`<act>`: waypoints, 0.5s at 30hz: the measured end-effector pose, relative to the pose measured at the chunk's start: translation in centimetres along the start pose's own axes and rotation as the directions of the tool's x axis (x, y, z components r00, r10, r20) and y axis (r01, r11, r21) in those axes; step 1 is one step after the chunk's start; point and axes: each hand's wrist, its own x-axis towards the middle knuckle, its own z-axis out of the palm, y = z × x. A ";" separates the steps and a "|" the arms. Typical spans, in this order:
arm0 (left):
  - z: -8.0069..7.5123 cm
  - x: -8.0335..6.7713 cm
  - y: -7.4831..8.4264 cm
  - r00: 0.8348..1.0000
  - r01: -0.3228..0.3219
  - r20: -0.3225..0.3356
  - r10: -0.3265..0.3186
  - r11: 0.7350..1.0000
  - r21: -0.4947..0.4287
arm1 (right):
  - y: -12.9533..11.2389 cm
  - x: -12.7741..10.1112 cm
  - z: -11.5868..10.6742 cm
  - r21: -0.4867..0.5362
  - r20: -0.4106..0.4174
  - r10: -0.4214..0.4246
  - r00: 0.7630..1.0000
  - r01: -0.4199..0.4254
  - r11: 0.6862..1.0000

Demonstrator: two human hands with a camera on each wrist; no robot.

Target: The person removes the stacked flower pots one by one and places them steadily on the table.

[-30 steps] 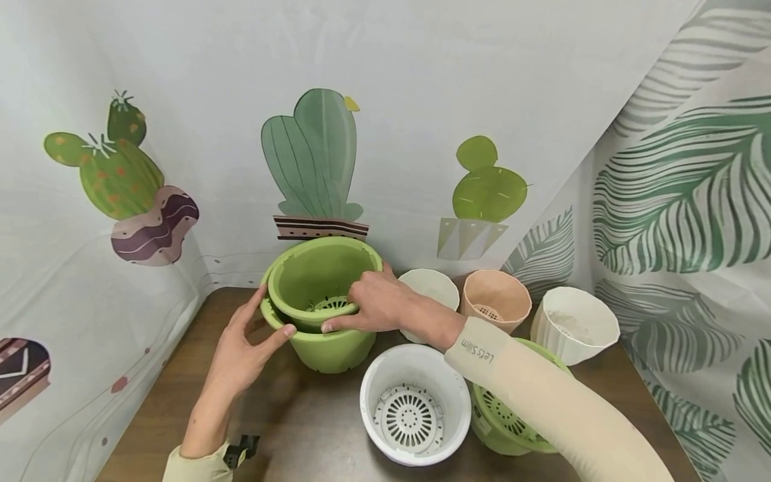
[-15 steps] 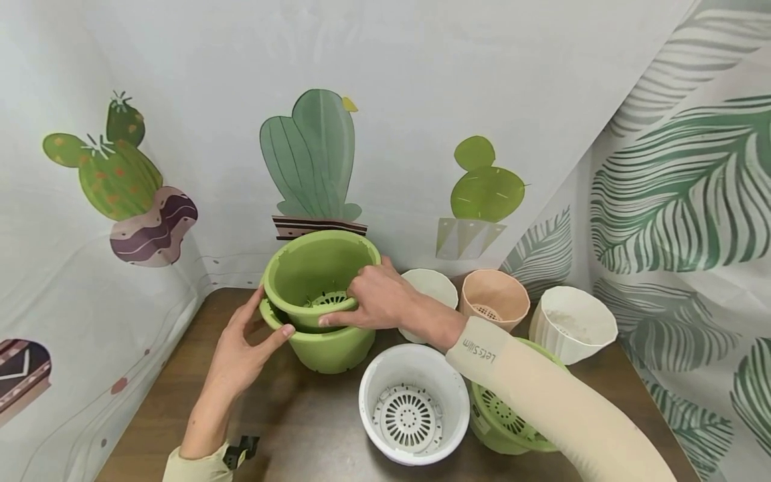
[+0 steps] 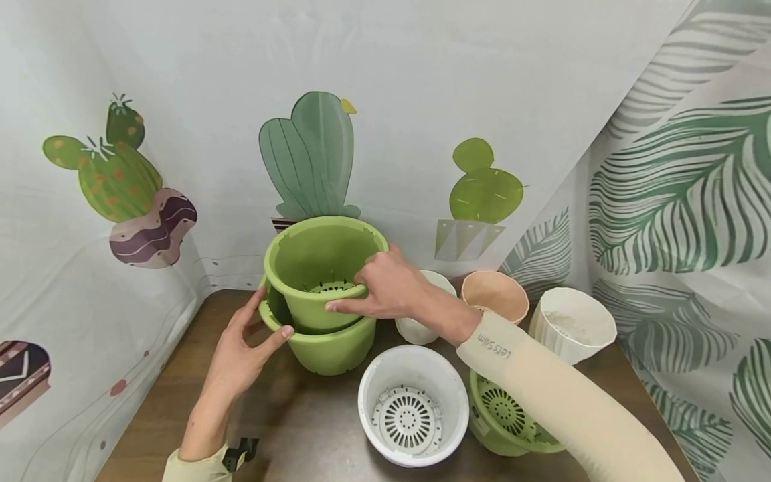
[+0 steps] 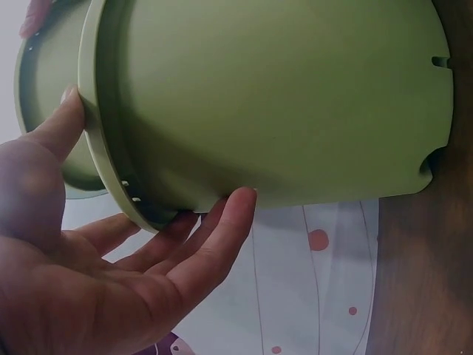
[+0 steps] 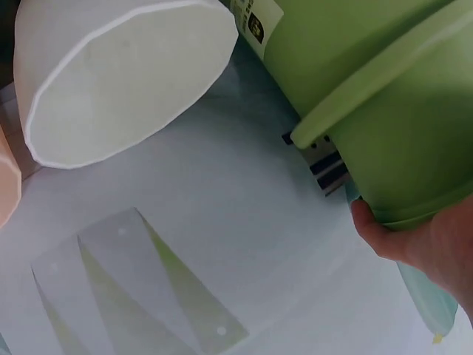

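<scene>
The upper green flowerpot (image 3: 313, 308) sits partly inside the lower green flowerpot (image 3: 331, 355), raised well above its rim. My right hand (image 3: 391, 281) grips the upper pot's rim at its right side, thumb outside. At the left of the lower pot, my left hand (image 3: 241, 355) holds its rim, with the thumb at the front. In the left wrist view the left hand's fingers (image 4: 222, 237) lie against the lower pot's outer wall, just under the rim. The right wrist view shows only part of the right hand (image 5: 414, 244) at the upper pot's rim.
A white slotted pot (image 3: 415, 355) stands on the brown table (image 3: 283, 428) in front. Another green pot (image 3: 494, 428) lies partly under the right sleeve. Along the back stand a small white pot (image 3: 415, 331), a peach pot (image 3: 496, 294) and a ribbed white pot (image 3: 572, 328).
My right hand has lifted the upper green flowerpot partway out of the lower one. The left hand has stayed on the lower pot's rim.
</scene>
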 end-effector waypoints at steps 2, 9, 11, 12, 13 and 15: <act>0.0 0.0 0.0 1.000 0.004 -0.001 -0.004 1.000 0.004 | 0.1 0.0 -0.3 0.012 -0.019 -0.004 1.000 0.004 1.000; -0.1 -0.1 0.1 1.000 0.008 0.000 -0.008 1.000 0.019 | 0.3 0.0 -1.0 0.024 -0.041 -0.008 0.999 0.009 1.000; 0.0 0.0 0.0 1.000 0.010 0.001 -0.010 1.000 0.015 | 0.3 0.0 -1.2 0.028 -0.044 -0.003 0.999 0.004 1.000; 0.0 0.0 0.0 1.000 0.011 0.000 -0.011 1.000 0.015 | 0.3 0.0 -1.4 0.033 -0.045 0.001 0.999 0.001 0.999; 0.0 0.0 0.0 1.000 0.012 -0.001 -0.012 1.000 0.018 | 0.3 0.0 -1.5 0.036 -0.046 0.004 0.999 -0.002 0.999; 0.0 0.0 0.0 1.000 0.015 -0.002 -0.015 1.000 0.020 | 0.3 0.0 -1.8 0.041 -0.048 0.005 0.999 -0.003 0.999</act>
